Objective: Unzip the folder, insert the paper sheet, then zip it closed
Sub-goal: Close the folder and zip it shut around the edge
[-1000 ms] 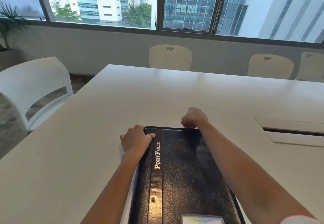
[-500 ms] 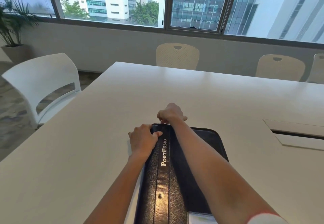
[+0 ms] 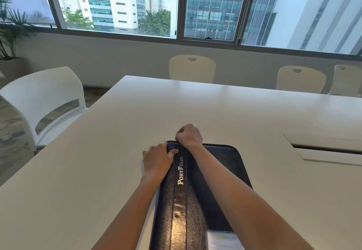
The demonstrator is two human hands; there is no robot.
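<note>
A black leather folder marked "PortFolio" lies closed on the white table in front of me. My left hand grips its far left corner, thumb on the cover. My right hand is a closed fist at the folder's far edge, near that same corner, pinching what seems to be the zipper pull, which is hidden by the fingers. A white paper sheet shows at the folder's near right, partly under my right forearm.
A recessed cable hatch sits in the table to the right. A white chair stands at the left side, and beige chairs line the far edge below the windows. A potted plant stands far left.
My right fist has slid left along the folder's far edge toward the left corner. My left hand has kept its hold on that corner. The view has shifted slightly left.
</note>
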